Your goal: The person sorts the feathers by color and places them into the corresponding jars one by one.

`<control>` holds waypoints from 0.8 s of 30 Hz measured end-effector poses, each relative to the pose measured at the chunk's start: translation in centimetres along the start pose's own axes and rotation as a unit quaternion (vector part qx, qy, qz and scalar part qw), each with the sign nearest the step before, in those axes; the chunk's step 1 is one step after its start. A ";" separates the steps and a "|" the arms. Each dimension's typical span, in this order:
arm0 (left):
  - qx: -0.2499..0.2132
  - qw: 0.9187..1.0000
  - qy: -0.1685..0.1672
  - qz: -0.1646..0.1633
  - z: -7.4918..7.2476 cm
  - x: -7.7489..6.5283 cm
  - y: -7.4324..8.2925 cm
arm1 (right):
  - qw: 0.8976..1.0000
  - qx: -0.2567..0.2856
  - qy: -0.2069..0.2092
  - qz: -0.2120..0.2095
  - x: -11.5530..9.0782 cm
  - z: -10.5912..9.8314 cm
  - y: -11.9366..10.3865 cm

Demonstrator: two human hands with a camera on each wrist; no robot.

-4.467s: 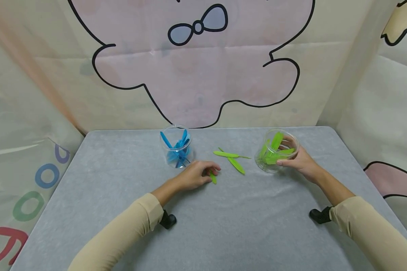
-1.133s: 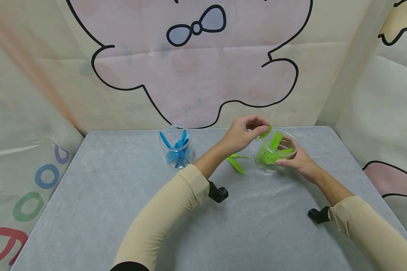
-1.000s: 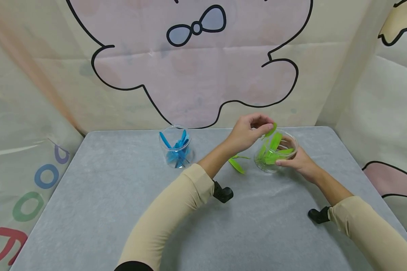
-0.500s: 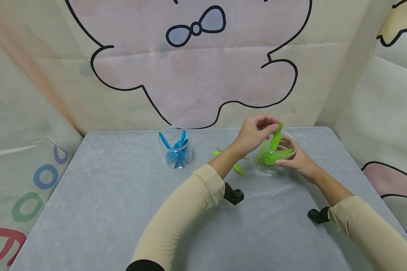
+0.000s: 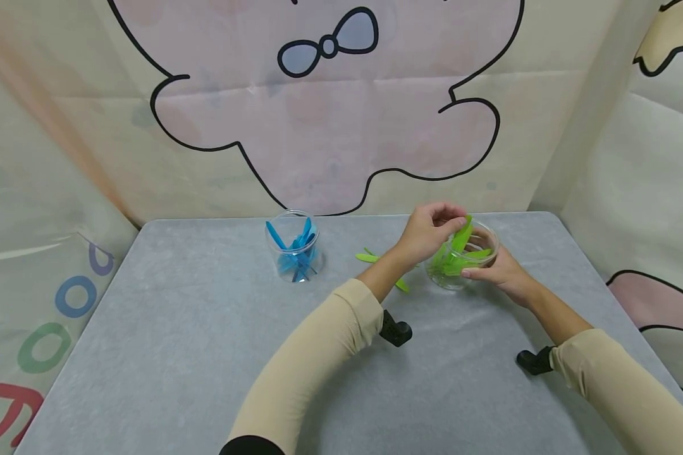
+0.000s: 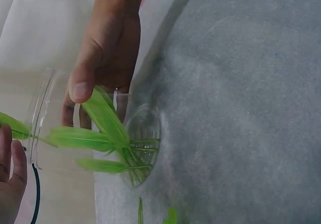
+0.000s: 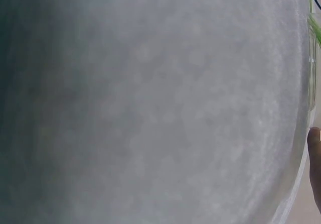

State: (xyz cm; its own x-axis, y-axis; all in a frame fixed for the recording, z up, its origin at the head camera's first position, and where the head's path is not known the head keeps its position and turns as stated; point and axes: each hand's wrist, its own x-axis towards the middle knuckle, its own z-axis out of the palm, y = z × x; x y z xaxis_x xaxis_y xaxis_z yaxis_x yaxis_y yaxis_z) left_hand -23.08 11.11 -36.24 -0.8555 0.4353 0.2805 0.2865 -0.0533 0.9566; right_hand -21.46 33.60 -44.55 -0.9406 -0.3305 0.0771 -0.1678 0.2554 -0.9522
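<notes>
In the head view, my left hand (image 5: 425, 235) is at the mouth of a clear plastic jar (image 5: 436, 278). It pinches a green feather (image 6: 14, 125) between thumb and fingers, and the left wrist view shows the quill passing the rim into the jar. My right hand (image 5: 503, 273) grips the jar around its side, thumb at the front. Several green feathers (image 6: 83, 137) stand inside, quills down. Left of the jar, loose green feathers (image 5: 367, 258) lie on the table, partly hidden by my left forearm. At its edge, the right wrist view catches a fingertip (image 7: 314, 141) beside the jar.
A second clear jar (image 5: 277, 268) with several blue feathers (image 5: 299, 253) stands left of centre, close to the table's back edge. Grey cloth covers the table (image 5: 193, 328). A printed curtain (image 5: 319, 126) rises right behind it, with more curtain at both sides.
My left hand has carried a green feather from the table up and right to the right jar, then lowered it slightly into the mouth. My right hand has kept its hold on the jar.
</notes>
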 end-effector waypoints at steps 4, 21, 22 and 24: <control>0.024 1.000 -0.008 0.006 0.2 0.1 -0.5 | 1.000 0.007 -0.001 -0.003 0.0 0.1 -0.1; 0.096 0.991 -0.091 0.006 -0.7 -0.3 -0.6 | 1.000 0.015 0.003 0.000 0.0 0.2 0.1; 0.095 0.991 -0.093 0.007 -0.7 -0.4 -0.6 | 1.000 0.015 0.003 0.000 0.0 0.2 0.1; 0.091 0.991 -0.095 0.012 -0.9 -0.4 -0.6 | 1.000 0.016 0.007 0.003 0.0 0.1 0.1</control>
State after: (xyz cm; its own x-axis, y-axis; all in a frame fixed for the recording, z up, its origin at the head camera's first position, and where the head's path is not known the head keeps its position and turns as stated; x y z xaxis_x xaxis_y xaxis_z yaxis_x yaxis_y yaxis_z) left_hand -23.30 10.21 -36.85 -0.7559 0.5980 0.2665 0.3938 0.0901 0.9147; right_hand -21.41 33.49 -44.65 -0.9456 -0.3167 0.0748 -0.1527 0.2288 -0.9614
